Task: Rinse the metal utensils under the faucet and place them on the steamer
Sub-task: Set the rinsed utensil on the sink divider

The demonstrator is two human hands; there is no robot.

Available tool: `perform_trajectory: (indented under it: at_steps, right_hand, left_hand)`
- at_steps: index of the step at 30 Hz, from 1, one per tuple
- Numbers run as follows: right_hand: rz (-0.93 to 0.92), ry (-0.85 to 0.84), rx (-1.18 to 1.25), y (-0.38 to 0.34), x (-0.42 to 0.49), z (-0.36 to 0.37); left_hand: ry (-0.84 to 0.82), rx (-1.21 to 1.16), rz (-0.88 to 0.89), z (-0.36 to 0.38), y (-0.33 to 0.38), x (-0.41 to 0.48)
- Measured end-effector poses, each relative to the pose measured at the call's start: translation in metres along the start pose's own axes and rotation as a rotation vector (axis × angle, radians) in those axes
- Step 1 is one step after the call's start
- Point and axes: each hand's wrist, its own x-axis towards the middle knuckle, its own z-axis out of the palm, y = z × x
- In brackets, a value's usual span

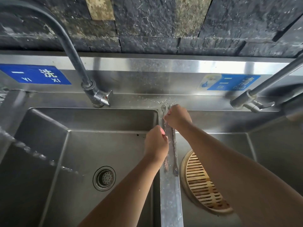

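Several thin metal utensils (171, 145) lie lengthwise on the wet divider (170, 194) between two sink basins, with fork tines (176, 172) pointing toward me. My left hand (155, 143) is closed over one fork at mid-handle, from the left side. Farther back, my right hand (177, 116) is closed on the far ends of the utensils by the back ledge. A round bamboo steamer (203, 182) with a slatted bottom sits in the right basin, partly hidden under my right forearm. The left faucet (73, 51) arches up and out of view at top left.
A stream of water (37, 154) runs diagonally into the left basin (82, 145), which has a round drain strainer (104, 178). A second faucet (252, 99) stands at the back right. Blue labels are stuck on the steel backsplash below a dark stone wall.
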Motion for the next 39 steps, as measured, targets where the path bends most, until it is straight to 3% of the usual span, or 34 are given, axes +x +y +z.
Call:
perform_trajectory:
  at_steps: [19, 32, 39]
  right_hand:
    - [0.041, 0.002, 0.005, -0.003, -0.002, -0.002]
    - [0.043, 0.052, 0.028, -0.005, -0.009, -0.007]
    - [-0.049, 0.057, 0.095, -0.036, -0.034, -0.017]
  left_hand:
    - [-0.010, -0.029, -0.069, -0.001, 0.000, 0.006]
    - [-0.134, -0.184, -0.154, -0.017, 0.002, 0.006]
    - [-0.118, 0.110, 0.032, -0.067, -0.006, 0.006]
